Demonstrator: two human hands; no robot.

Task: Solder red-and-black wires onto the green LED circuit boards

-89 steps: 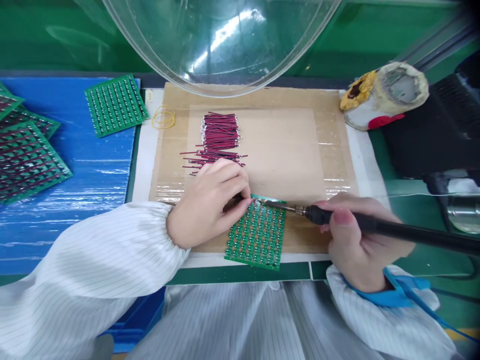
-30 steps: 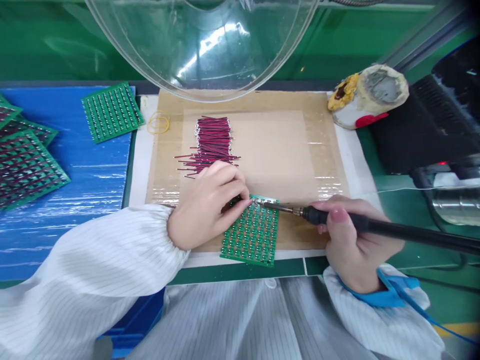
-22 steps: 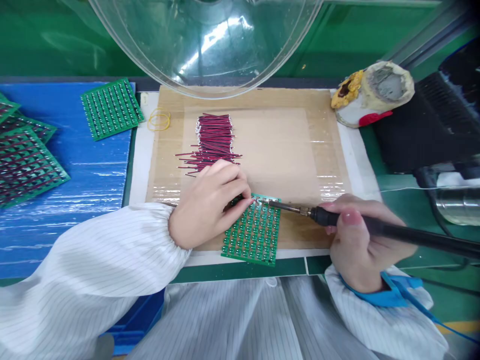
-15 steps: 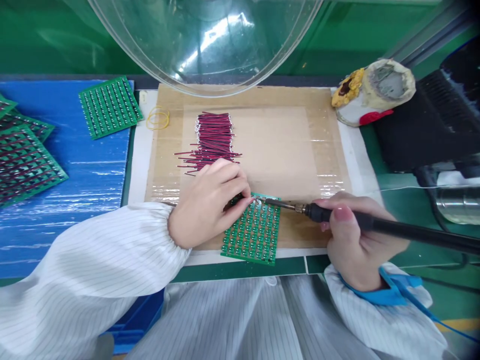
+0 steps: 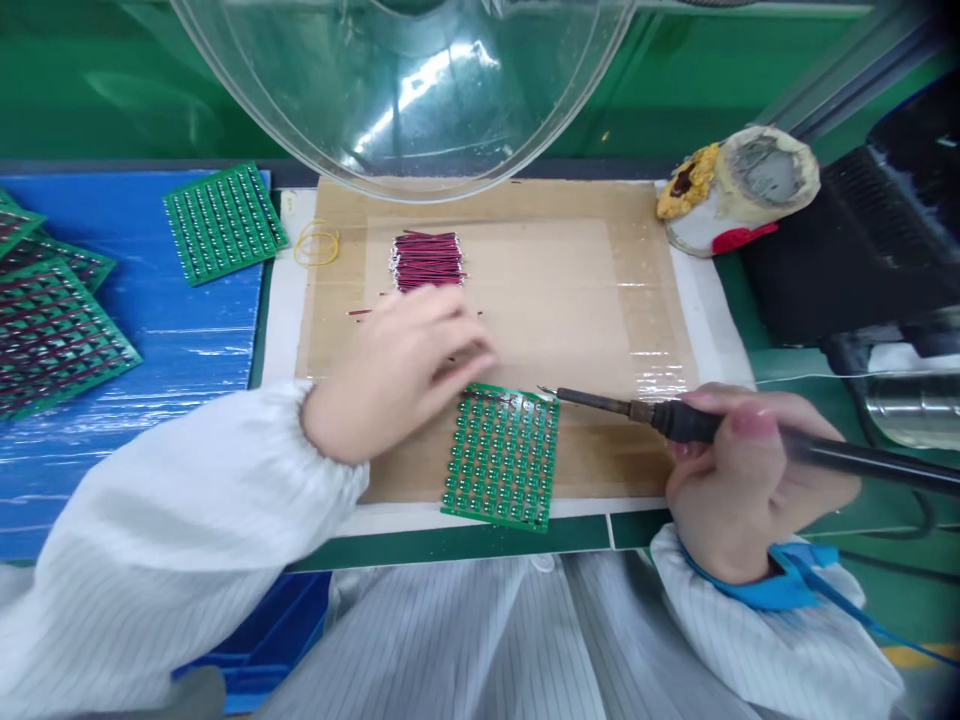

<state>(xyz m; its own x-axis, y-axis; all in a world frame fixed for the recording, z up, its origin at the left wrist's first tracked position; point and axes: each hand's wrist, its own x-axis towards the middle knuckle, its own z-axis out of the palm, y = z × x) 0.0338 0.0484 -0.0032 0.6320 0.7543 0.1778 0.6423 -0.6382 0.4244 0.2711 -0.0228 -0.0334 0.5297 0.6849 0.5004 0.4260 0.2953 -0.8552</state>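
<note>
My right hand is closed around the black handle of a soldering iron, whose tip lies at the upper right edge of a green circuit board panel. Rows of small pads cover this panel, and a short dark-red wire appears to lie along its top row. Over the cardboard, up and left of the panel, my left hand is smeared by motion. Its fingers are bent and partly cover a pile of red-and-black wires. Whether anything is between those fingers I cannot make out.
A clear round shield overhangs the back. On the blue surface at left lie more panels, some with wires, and another stack. Yellow rubber bands lie near the cardboard's corner. A crusted holder and black box stand right.
My left hand has left the panel's top edge and moved up and left over the wires. The soldering iron has drawn back to the right with my right hand.
</note>
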